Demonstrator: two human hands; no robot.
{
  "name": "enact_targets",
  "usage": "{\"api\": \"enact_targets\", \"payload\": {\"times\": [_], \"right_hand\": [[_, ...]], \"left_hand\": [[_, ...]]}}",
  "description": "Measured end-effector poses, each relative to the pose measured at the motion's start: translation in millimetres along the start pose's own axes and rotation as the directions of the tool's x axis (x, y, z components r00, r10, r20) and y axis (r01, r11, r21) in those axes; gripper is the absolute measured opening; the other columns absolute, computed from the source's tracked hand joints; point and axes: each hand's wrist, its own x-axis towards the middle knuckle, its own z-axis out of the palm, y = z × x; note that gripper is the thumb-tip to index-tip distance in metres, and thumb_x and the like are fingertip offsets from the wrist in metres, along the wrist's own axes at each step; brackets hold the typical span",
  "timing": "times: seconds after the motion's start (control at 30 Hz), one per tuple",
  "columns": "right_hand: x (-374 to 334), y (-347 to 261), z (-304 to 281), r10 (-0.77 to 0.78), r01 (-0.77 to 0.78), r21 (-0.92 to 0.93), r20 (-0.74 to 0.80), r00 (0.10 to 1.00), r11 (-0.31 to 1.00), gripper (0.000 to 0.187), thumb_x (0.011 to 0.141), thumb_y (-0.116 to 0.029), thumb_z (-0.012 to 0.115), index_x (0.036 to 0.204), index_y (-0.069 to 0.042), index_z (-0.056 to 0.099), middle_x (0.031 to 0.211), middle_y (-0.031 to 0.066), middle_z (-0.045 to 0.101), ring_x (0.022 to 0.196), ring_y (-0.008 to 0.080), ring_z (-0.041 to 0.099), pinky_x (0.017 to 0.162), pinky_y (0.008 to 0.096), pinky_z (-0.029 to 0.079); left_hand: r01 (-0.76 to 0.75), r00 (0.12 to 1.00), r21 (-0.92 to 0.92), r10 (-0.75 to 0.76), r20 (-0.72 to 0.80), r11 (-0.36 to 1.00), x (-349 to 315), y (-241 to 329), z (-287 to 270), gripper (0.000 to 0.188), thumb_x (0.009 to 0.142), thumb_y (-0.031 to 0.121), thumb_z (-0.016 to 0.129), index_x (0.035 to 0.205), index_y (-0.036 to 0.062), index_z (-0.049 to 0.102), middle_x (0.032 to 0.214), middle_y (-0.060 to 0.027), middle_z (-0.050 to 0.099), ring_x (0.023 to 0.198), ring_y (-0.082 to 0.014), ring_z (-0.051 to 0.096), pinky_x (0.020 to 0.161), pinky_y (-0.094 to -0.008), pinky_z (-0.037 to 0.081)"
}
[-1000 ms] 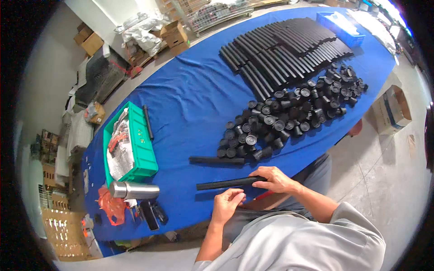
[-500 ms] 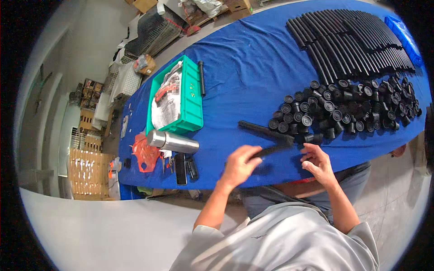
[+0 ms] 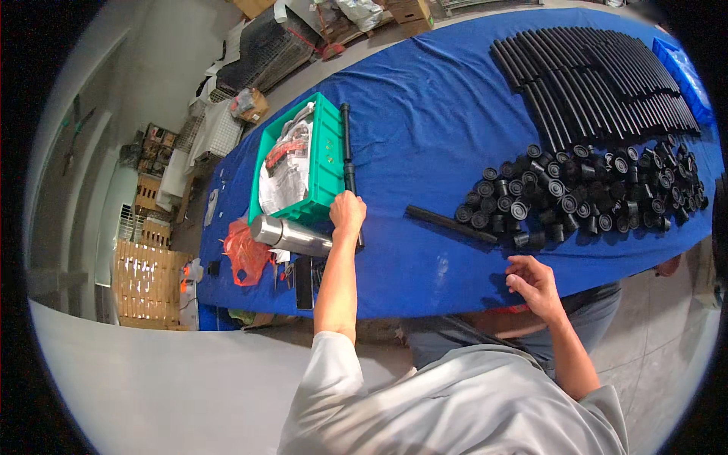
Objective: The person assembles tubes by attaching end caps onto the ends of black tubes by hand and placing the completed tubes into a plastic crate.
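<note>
My left hand point(image 3: 347, 212) is closed around a black tube point(image 3: 349, 179) beside the green plastic crate point(image 3: 326, 155). The tube's lower end shows just below my fist. In line with it, along the crate's side, lies another black tube point(image 3: 345, 125). My right hand point(image 3: 535, 284) hovers over the table's near edge, its fingers loosely bent and apart, with nothing seen in them. Ahead of it lies a loose black tube point(image 3: 450, 223), close to a heap of black round end caps point(image 3: 565, 186).
Rows of black tubes point(image 3: 576, 83) lie at the far right, next to a blue tray point(image 3: 682, 76). Left of my forearm are a steel flask point(image 3: 292, 235), a red plastic bag point(image 3: 244, 254) and a black phone-like slab point(image 3: 304, 283). Blue cloth point(image 3: 409, 136) covers the table.
My left hand has carried the black tube from in front of me leftward and away, to the crate's side. My right hand has hardly moved.
</note>
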Motion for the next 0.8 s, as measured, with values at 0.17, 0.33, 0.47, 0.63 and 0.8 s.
{"api": "enact_targets", "payload": {"times": [0.17,0.33,0.47,0.63,0.8], "right_hand": [[0.5,1.8,-0.7,0.000,0.000,-0.012,0.011,1.000,1.000,0.031,0.090,-0.006,0.065,0.118,0.005,0.059,0.094,0.0096,0.067,0.077,0.0105,0.062,0.068,0.0262,0.055],[0.4,2.0,-0.9,-0.002,0.002,-0.017,0.010,1.000,1.000,0.028,0.091,-0.004,0.064,0.117,0.006,0.059,0.095,0.0092,0.066,0.079,0.0107,0.063,0.068,0.0263,0.056],[1.1,4.9,0.4,0.006,-0.006,0.010,0.007,1.000,1.000,0.027,0.091,-0.005,0.063,0.116,0.006,0.059,0.095,0.0094,0.066,0.079,0.0109,0.063,0.068,0.0265,0.055],[0.4,4.0,0.0,0.006,-0.005,0.021,-0.011,1.000,1.000,0.026,0.091,-0.004,0.062,0.115,0.006,0.059,0.094,0.0096,0.066,0.078,0.0113,0.062,0.067,0.0269,0.055],[-0.3,6.1,0.4,-0.006,0.006,0.005,-0.021,1.000,1.000,0.026,0.091,-0.005,0.063,0.115,0.006,0.060,0.092,0.0088,0.067,0.076,0.0108,0.063,0.066,0.0261,0.054]], "left_hand": [[-0.036,0.999,0.008,0.036,-0.003,0.999,16.7,-4.2,3.5,0.023,0.088,0.020,0.064,0.089,-0.0022,0.071,0.097,-0.0239,0.070,0.092,-0.0421,0.068,0.080,-0.0499,0.055],[-0.089,0.996,0.010,0.089,-0.013,0.996,29.9,-2.5,5.8,0.020,0.087,0.018,0.065,0.089,-0.0012,0.071,0.096,-0.0242,0.070,0.092,-0.0413,0.069,0.080,-0.0500,0.056],[-0.072,0.997,0.003,0.072,0.010,0.997,38.4,-3.6,7.1,0.019,0.086,0.016,0.064,0.089,-0.0014,0.071,0.096,-0.0245,0.070,0.092,-0.0418,0.068,0.080,-0.0499,0.056],[-0.122,0.992,0.111,0.119,0.033,0.986,47.2,2.7,9.7,0.017,0.086,0.010,0.059,0.085,-0.0009,0.072,0.099,-0.0241,0.070,0.094,-0.0384,0.069,0.081,-0.0481,0.057],[-0.186,0.977,0.243,0.206,-0.062,0.952,49.4,-3.8,18.8,0.020,0.090,0.009,0.054,0.100,-0.0017,0.068,0.104,-0.0223,0.067,0.092,-0.0364,0.070,0.079,-0.0453,0.059]]}}
